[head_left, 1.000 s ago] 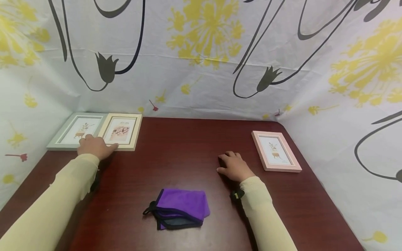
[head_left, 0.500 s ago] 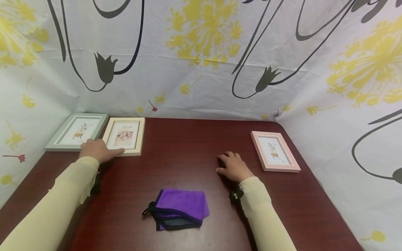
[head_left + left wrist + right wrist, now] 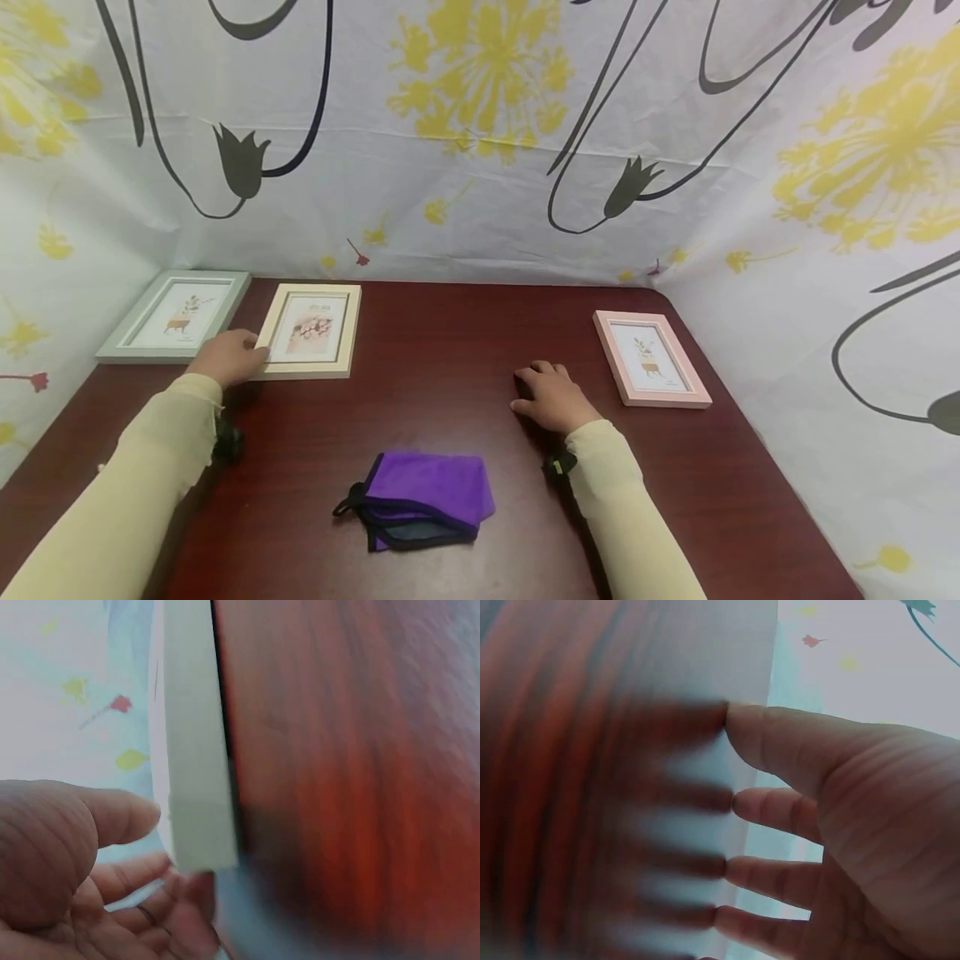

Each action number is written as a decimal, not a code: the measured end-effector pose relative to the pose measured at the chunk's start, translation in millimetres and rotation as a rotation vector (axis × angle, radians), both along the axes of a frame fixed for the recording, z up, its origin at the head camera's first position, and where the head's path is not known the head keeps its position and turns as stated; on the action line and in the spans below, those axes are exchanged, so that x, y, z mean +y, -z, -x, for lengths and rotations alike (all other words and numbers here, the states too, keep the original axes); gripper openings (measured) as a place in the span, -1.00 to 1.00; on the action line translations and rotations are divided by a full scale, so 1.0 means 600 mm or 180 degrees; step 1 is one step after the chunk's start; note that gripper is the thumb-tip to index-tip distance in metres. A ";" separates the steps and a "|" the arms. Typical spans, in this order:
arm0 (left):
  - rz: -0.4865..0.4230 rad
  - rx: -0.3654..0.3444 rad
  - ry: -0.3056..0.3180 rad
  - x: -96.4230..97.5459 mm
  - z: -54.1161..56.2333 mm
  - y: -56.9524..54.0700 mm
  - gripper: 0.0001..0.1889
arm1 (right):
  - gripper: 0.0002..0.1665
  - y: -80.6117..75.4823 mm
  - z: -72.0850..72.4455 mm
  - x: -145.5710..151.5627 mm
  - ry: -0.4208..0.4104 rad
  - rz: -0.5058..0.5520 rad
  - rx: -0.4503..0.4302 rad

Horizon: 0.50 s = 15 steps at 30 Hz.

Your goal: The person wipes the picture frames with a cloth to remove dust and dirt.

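Observation:
My left hand (image 3: pixel 227 358) grips the cream picture frame (image 3: pixel 343 342) at its near left corner. In the left wrist view, the thumb lies against the frame's face (image 3: pixel 201 750) and the fingers bend at its corner. The cream frame lies face up, showing a pink floral print. To its left is a grey-green picture frame (image 3: pixel 127 350), with a gap between the two. My right hand (image 3: pixel 557 400) rests on the table with fingers spread and holds nothing; its fingertips touch the surface in the right wrist view. A pink picture frame (image 3: pixel 615 362) lies to its right.
A folded purple cloth (image 3: pixel 435 483) with black edging and a small loop lies near the table's front middle. The dark red-brown table (image 3: pixel 450 350) is bordered by a white floral curtain (image 3: pixel 450 242) at the back and both sides.
The cream frame has slid right and slightly nearer, away from the grey-green frame it touched. My left hand has shifted from over both frames to the cream one's corner. My right hand stays put.

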<state>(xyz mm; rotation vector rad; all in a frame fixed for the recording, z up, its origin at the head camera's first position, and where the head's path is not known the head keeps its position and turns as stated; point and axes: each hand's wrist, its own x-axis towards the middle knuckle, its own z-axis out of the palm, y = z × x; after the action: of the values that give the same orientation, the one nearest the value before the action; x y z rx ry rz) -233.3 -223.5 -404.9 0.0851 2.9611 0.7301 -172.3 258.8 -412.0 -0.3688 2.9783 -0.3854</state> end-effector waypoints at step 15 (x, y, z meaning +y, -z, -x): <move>-0.0207 -0.0032 0.0101 0.003 -0.008 0.005 -0.47 | -0.36 -0.084 -0.106 -0.146 -0.1748 0.0003 0.0454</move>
<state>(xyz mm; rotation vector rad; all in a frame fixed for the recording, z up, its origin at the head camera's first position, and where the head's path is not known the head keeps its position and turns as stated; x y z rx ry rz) -228.8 -221.5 -407.7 0.1322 2.9194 0.8203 -108.9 171.3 -361.7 -1.2156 2.8352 -0.3049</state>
